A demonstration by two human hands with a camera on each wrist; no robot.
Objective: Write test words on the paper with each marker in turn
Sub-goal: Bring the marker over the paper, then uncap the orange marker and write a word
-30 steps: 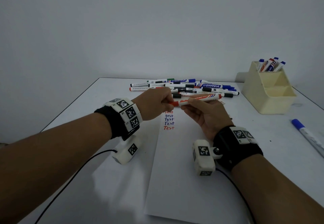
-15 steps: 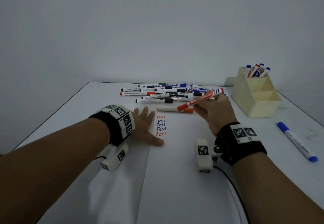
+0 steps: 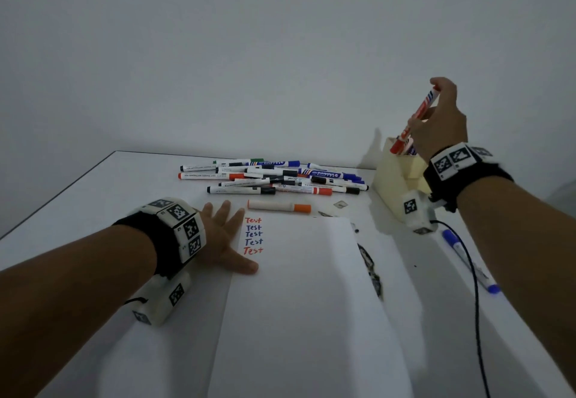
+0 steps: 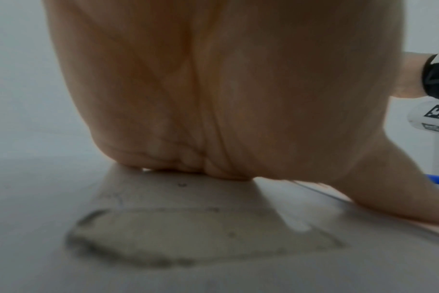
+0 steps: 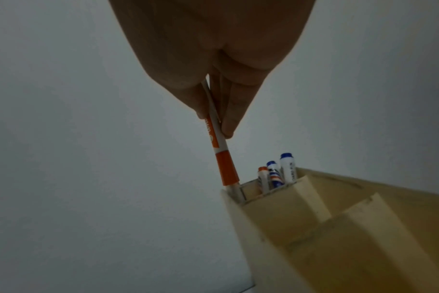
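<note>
My right hand (image 3: 436,123) pinches a capped red marker (image 3: 416,118), cap down, its tip just above the back slot of the cream holder (image 3: 396,179). In the right wrist view the red marker (image 5: 219,154) hangs at the edge of the holder (image 5: 313,228), where three markers (image 5: 276,174) stand. My left hand (image 3: 224,238) lies flat with fingers spread on the left edge of the white paper (image 3: 299,304), beside a column of "Test" words (image 3: 253,235) in red and blue. The left wrist view shows only the palm (image 4: 226,89) pressed on the table.
A pile of several markers (image 3: 280,176) lies behind the paper. One orange-capped marker (image 3: 279,206) lies alone at the paper's top edge. A blue marker (image 3: 467,257) rests at the right, crossed by a black cable (image 3: 475,288). The wall stands close behind the table.
My right hand carried the red marker up and to the right, from above the paper to the holder. My left hand let go of the marker and has stayed flat on the paper.
</note>
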